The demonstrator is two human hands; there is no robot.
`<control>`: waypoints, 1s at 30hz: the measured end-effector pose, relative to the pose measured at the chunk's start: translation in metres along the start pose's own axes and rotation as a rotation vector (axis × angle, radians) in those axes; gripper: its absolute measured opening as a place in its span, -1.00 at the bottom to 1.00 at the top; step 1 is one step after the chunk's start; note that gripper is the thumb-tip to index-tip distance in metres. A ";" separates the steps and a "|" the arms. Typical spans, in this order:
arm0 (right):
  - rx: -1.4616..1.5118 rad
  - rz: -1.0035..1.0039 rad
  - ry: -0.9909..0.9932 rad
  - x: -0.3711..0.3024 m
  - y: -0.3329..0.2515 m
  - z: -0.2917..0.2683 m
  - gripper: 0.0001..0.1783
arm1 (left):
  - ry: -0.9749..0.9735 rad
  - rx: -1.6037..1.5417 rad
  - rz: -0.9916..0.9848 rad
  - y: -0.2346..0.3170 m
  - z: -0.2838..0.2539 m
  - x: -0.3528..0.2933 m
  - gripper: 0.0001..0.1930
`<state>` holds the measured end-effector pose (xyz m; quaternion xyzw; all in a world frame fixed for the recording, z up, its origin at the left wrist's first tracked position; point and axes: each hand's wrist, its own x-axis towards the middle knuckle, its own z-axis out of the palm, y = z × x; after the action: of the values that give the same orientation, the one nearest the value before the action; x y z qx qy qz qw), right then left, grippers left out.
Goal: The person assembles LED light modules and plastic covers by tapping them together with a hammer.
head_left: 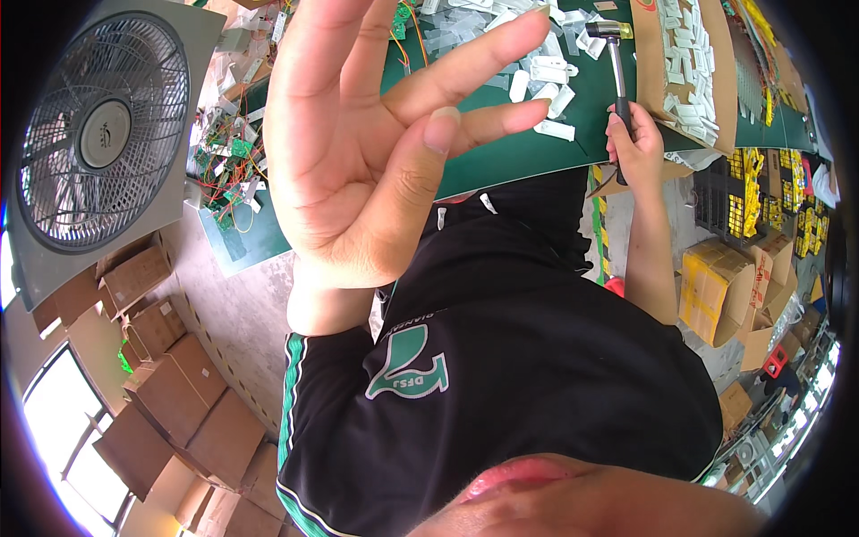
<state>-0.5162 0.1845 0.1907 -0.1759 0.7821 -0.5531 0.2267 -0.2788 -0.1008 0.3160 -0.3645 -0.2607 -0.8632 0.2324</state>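
1. The hammer is showing a two-faced head, dark on one end and translucent yellow on the other, with a slim silvery shaft running into a black grip.
2. The hammer is extending from the right hand, its head lying beyond the fingers, on the side away from the body, and its black grip sitting inside the fist.
3. The right hand is closing around that grip, near the edge of the green tabletop.
4. The left hand is hovering close to the camera, fingers spreading wide, thumb bending across the palm, with nothing visible in its grasp.
5. White plastic casings are lying loose to the left of the right hand and beyond it.
6. A cardboard box is holding more white parts, just right of the hammer.
7. Left of the left hand, wired circuit boards are lying in a tangled heap.
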 end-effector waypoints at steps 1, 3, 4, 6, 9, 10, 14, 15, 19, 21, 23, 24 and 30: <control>0.001 -0.002 0.002 0.000 -0.001 0.000 -0.77 | -0.002 -0.007 0.001 0.003 0.002 -0.001 -0.34; 0.003 -0.001 0.002 0.000 0.000 0.000 -0.77 | -0.005 -0.016 0.005 0.007 -0.001 -0.001 -0.34; 0.005 0.001 0.002 0.000 0.000 0.001 -0.77 | -0.006 -0.020 0.008 -0.006 -0.009 0.004 -0.35; 0.014 -0.003 0.003 0.000 0.001 0.001 -0.77 | -0.011 -0.034 0.011 -0.014 -0.017 0.007 -0.35; 0.016 -0.005 0.006 0.000 -0.001 0.002 -0.77 | -0.017 -0.056 0.012 -0.011 -0.018 0.007 -0.36; 0.007 -0.004 0.006 -0.001 -0.001 0.002 -0.77 | -0.019 -0.064 0.012 -0.012 -0.017 0.006 -0.36; 0.018 -0.010 0.003 0.001 0.003 0.000 -0.77 | -0.025 -0.074 0.007 -0.011 -0.006 0.007 -0.37; 0.020 -0.001 0.005 0.001 0.003 0.000 -0.77 | -0.028 -0.077 0.002 -0.010 -0.005 0.008 -0.37; 0.023 -0.010 -0.001 0.001 0.005 0.001 -0.76 | -0.042 -0.090 -0.012 -0.011 -0.013 0.012 -0.38; 0.034 -0.008 -0.002 0.000 0.003 0.000 -0.76 | -0.045 -0.096 -0.023 -0.015 -0.004 0.013 -0.38; 0.041 -0.003 -0.001 -0.001 0.002 0.000 -0.76 | -0.046 -0.107 -0.032 -0.009 -0.009 0.016 -0.39; 0.031 0.001 0.004 -0.001 0.001 0.000 -0.76 | -0.047 -0.115 -0.036 -0.014 -0.004 0.014 -0.39; 0.033 -0.006 0.010 -0.003 -0.001 0.002 -0.76 | 0.165 0.053 -0.181 -0.007 -0.007 0.005 -0.67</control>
<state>-0.5128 0.1844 0.1920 -0.1716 0.7736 -0.5673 0.2242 -0.2898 -0.1012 0.3132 -0.2607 -0.2953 -0.9006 0.1837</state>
